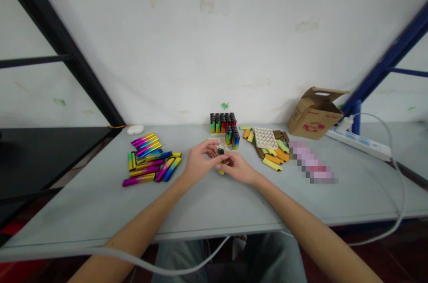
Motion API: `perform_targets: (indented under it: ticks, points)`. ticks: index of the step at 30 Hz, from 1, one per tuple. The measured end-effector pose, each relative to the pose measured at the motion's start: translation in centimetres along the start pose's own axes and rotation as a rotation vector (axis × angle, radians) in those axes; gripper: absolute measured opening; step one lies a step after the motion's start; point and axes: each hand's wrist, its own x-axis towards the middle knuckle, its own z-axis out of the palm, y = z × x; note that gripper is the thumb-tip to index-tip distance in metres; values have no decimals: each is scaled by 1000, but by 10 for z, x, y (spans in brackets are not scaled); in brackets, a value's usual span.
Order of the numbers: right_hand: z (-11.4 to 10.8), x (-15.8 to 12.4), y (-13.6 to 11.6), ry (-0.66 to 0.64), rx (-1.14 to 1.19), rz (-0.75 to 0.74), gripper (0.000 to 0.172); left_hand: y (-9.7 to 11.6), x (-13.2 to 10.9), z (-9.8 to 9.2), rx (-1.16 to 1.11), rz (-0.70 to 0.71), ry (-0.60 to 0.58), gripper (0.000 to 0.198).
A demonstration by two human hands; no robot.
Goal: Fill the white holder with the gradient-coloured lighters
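Observation:
My left hand (197, 162) and my right hand (239, 168) meet over the middle of the grey table (100, 203). Both pinch a small lighter (220, 153) with a dark top and a yellow end showing below my right fingers. Just behind the hands several upright lighters (223, 123) stand in rows, with a smaller cluster (232, 137) beside them on a white tray (220, 142). To my left lies a pile of rainbow-coloured sleeves (150, 160).
A white grid tray (265, 138) rests on yellow, orange and brown sleeves (276, 156) at the right. Farther right stand a cardboard box (314, 116) and a white power strip (359, 141) with a cable. A white oval object (135, 129) lies back left.

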Motion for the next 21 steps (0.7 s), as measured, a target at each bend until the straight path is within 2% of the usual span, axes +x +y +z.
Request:
perform_targets:
  ticks: [4,8,11,15,21]
  points:
    - [1,0,-2,-57,175,48,31,0,-5,-13,185,101,37,33]
    - [-7,-1,-10,-11,647,221,23,-9,-1,-26,364,109,68,34]
    - [-17,0,-17,29,931,329,17,-19,0,-27,475,104,0,37]
    - [-26,0,-21,68,1055,388,21,-26,-3,-19,566,111,-110,38]
    - [-26,-1,-24,29,1077,380,22,-24,-8,-15,590,107,-175,41]
